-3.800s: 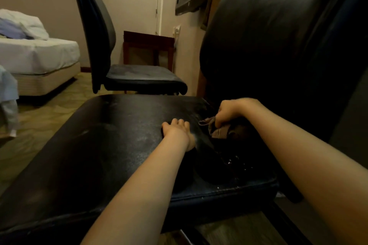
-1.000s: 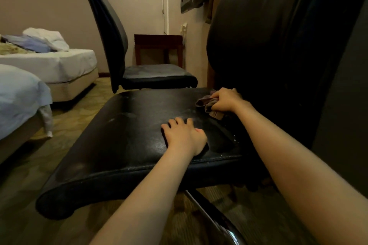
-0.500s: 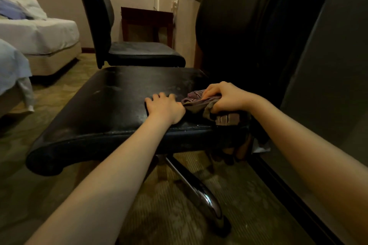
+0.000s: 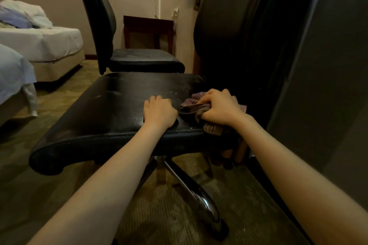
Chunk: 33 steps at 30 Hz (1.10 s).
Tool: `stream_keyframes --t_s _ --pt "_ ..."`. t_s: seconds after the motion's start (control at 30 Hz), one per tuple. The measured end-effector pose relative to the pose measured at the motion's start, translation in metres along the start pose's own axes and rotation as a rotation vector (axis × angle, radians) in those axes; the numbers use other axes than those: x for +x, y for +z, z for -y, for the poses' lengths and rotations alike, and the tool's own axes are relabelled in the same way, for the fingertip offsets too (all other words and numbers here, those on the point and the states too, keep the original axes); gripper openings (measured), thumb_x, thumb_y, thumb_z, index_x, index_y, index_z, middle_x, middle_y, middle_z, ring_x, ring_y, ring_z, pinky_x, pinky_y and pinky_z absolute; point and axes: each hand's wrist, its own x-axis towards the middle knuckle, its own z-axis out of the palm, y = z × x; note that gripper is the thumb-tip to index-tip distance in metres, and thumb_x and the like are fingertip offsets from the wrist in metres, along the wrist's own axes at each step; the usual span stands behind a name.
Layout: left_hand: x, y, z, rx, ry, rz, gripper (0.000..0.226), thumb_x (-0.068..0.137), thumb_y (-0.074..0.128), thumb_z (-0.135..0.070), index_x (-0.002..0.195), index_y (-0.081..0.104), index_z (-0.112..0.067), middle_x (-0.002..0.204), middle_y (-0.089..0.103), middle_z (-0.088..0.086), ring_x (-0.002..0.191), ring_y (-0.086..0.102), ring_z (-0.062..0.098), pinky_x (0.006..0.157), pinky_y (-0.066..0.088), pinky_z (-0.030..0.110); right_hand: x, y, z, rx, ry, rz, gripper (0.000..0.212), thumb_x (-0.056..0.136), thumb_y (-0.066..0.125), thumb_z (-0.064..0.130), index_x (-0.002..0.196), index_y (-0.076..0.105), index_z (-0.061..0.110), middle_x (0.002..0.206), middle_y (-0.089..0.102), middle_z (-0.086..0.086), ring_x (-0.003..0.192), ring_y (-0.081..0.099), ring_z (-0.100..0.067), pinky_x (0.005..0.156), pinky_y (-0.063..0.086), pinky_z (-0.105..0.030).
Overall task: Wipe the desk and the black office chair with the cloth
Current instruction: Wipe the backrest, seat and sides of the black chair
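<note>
Near the right rear corner of the black office chair (image 4: 99,143), the right hand (image 4: 221,108) is clenching the bunched cloth (image 4: 190,108) against the seat (image 4: 111,103), close under the backrest (image 4: 229,36). Just beside the cloth, the left hand (image 4: 159,114) is pressing palm down, holding nothing. Most of the dusty seat is stretching away leftward, so the next sweep is probably heading that way.

The person's two forearms are bare, smooth and slim, each narrowing to a slender wrist. The left forearm (image 4: 119,169) crosses the near edge of the black office chair's seat (image 4: 103,109) and ends in a bare left hand (image 4: 159,113). The right forearm (image 4: 288,165) ends in a bare right hand (image 4: 221,108) at the seat's right side. Knuckles ridge the backs of both hands.
</note>
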Motion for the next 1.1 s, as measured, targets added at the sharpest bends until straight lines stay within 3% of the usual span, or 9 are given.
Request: stream_keyframes --t_s 0.13,0.27,0.37,0.53,0.7,0.8,0.87,1.03,1.1 --pt "0.002 0.0 0.002 0.002 0.007 -0.019 0.038 0.093 0.04 -0.025 0.125 0.057 -0.013 0.129 0.051 0.014 0.119 0.041 0.033 0.097 0.032 0.041 -0.02 -0.006 0.019 -0.061 -0.137 0.026 0.036 0.079 0.062 0.029 0.114 0.065 0.036 0.129 0.05 0.006 0.116 0.038 -0.028 0.098 0.037 -0.047" --pt "0.0 0.001 0.004 -0.012 -0.008 -0.061 0.04 0.09 0.04 -0.02 0.125 0.058 -0.012 0.13 0.051 0.015 0.119 0.042 0.034 0.096 0.033 0.041 -0.055 -0.015 0.027 -0.222 -0.33 0.096 0.022 0.076 0.06 0.026 0.097 0.068 0.029 0.115 0.05 0.01 0.098 0.036 -0.018 0.082 0.033 -0.034" --pt "-0.003 -0.002 0.003 -0.047 0.048 -0.129 0.035 0.09 0.044 -0.018 0.118 0.063 -0.011 0.128 0.054 0.012 0.117 0.043 0.033 0.095 0.033 0.039 -0.068 -0.017 0.018 -0.183 -0.329 0.07 0.017 0.077 0.06 0.027 0.092 0.066 0.032 0.116 0.049 0.015 0.095 0.034 -0.013 0.08 0.029 -0.031" --pt "-0.032 -0.008 -0.003 -0.154 0.205 -0.284 0.033 0.086 0.05 -0.013 0.117 0.061 -0.016 0.129 0.051 0.007 0.118 0.044 0.029 0.093 0.032 0.038 -0.064 0.021 0.0 -0.009 -0.033 -0.418 0.041 0.077 0.066 0.029 0.118 0.063 0.031 0.132 0.048 0.005 0.117 0.038 -0.028 0.09 0.031 -0.04" --pt "-0.068 0.003 0.005 -0.373 0.194 -0.297 0.029 0.09 0.049 -0.011 0.117 0.059 -0.016 0.131 0.047 0.006 0.119 0.044 0.025 0.097 0.034 0.034 -0.064 0.075 0.013 -0.033 0.143 -0.658 0.049 0.057 0.069 0.03 0.105 0.069 0.019 0.122 0.056 -0.013 0.107 0.037 -0.038 0.078 0.041 -0.055" --pt "-0.067 0.0 0.007 -0.489 0.174 -0.271 0.029 0.088 0.051 -0.005 0.115 0.059 -0.013 0.126 0.046 0.006 0.118 0.042 0.019 0.088 0.028 0.017 -0.068 0.082 0.022 -0.09 0.088 -0.689 0.054 0.05 0.081 0.024 0.103 0.07 0.018 0.121 0.057 -0.014 0.108 0.032 -0.034 0.078 0.042 -0.057" --pt "-0.066 -0.002 0.005 -0.539 0.138 -0.263 0.03 0.085 0.052 -0.001 0.111 0.059 -0.013 0.121 0.047 0.006 0.112 0.046 0.017 0.084 0.029 0.016 -0.075 0.088 0.026 -0.131 -0.001 -0.709 0.055 0.047 0.083 0.021 0.101 0.071 0.018 0.123 0.054 -0.011 0.109 0.033 -0.035 0.078 0.043 -0.054" --pt "-0.069 -0.007 0.003 -0.588 0.11 -0.271 0.035 0.08 0.05 0.006 0.109 0.06 -0.012 0.12 0.048 0.008 0.109 0.048 0.017 0.084 0.028 0.013 -0.107 0.096 0.021 -0.061 -0.296 -0.651 0.034 0.062 0.058 0.035 0.091 0.072 0.024 0.115 0.06 -0.005 0.106 0.039 -0.032 0.072 0.038 -0.04" --pt "-0.071 -0.012 0.006 -0.617 0.117 -0.255 0.037 0.08 0.048 0.009 0.108 0.06 -0.012 0.12 0.048 0.007 0.109 0.046 0.014 0.083 0.026 0.009 -0.125 0.106 0.018 0.082 -0.271 -0.611 0.034 0.062 0.054 0.037 0.09 0.071 0.026 0.112 0.061 -0.002 0.102 0.043 -0.028 0.072 0.037 -0.036"
